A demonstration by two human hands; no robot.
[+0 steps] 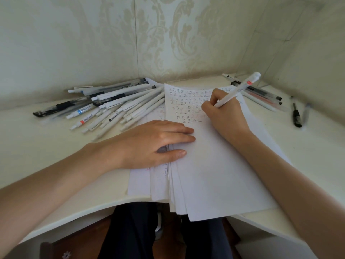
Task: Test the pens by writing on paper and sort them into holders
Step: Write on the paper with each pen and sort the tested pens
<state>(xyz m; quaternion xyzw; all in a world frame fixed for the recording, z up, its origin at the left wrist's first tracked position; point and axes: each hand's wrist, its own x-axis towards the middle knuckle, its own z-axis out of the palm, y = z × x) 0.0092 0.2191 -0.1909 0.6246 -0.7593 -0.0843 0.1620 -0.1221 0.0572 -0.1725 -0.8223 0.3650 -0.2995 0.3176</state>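
Pen test on a loose, overhanging stack

The paper stack juts past the desk and may slide if the left hand, pressing flat with straight fingers, lifts. The right hand pinches a white pen, tip at the sheet. Beyond, the left pile and the right pens risk mixing, with no holder in view.
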